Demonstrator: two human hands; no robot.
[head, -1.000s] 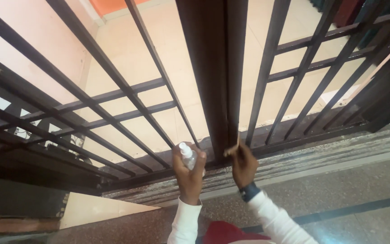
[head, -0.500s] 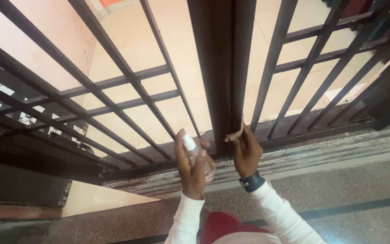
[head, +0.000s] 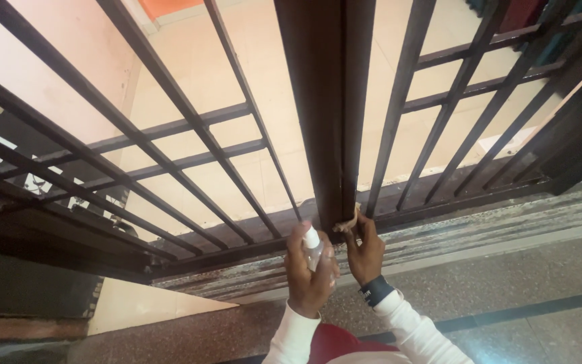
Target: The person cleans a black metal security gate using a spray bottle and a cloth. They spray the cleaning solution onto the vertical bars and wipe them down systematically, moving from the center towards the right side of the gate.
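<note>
My left hand [head: 308,275] grips a small clear spray bottle [head: 314,249] with a white nozzle, held upright and pointing at the foot of the dark metal gate [head: 325,121]. My right hand [head: 365,251] pinches a small brownish cloth [head: 349,218] and presses it against the bottom of the gate's thick middle post, right beside the bottle. Both arms wear white sleeves, and a dark watch sits on the right wrist.
The gate's slanted bars [head: 170,101] and cross rails [head: 190,145] span the view above a worn, pale-stained track [head: 479,226]. Beyond lies pale tiled floor [head: 190,74]. A speckled stone floor [head: 506,276] with a dark strip lies under me.
My left hand with the bottle has moved right, close to the middle post. My right hand slid the cloth up the post and back down to its foot.
</note>
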